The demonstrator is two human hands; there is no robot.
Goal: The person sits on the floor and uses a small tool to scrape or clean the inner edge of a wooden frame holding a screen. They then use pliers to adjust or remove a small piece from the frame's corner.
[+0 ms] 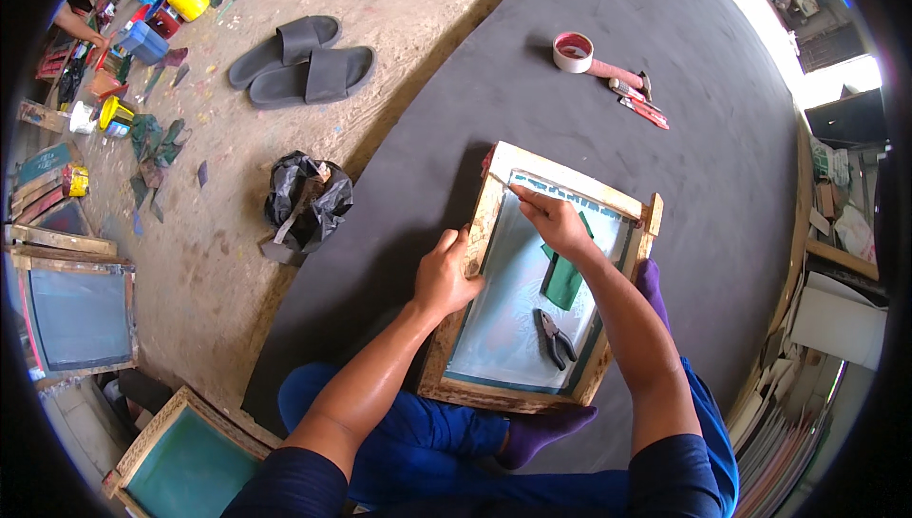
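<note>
A wooden screen-printing frame [456, 328] with pale mesh lies tilted across my lap and the dark mat. My left hand [445, 273] is closed around its left rail, thumb on the inner side. Over the upper part of the mesh, my right hand [554, 221] is closed, its fingertips at the inner top-left corner. Whatever those fingers hold is too small to make out. Just below that hand, a green piece of cloth or sheet [562, 282] rests on the mesh. Dark-handled pliers [555, 339] lie lower down. A row of dark green marks lines the top edge.
Beyond the frame on the mat [703, 185] lie a tape roll [573, 52], a hammer [622, 73] and a red cutter [646, 113]. Left on the floor are slippers [313, 76], a black plastic bag [309, 202] and other frames [78, 316]. Another person's arm [81, 26] shows far left.
</note>
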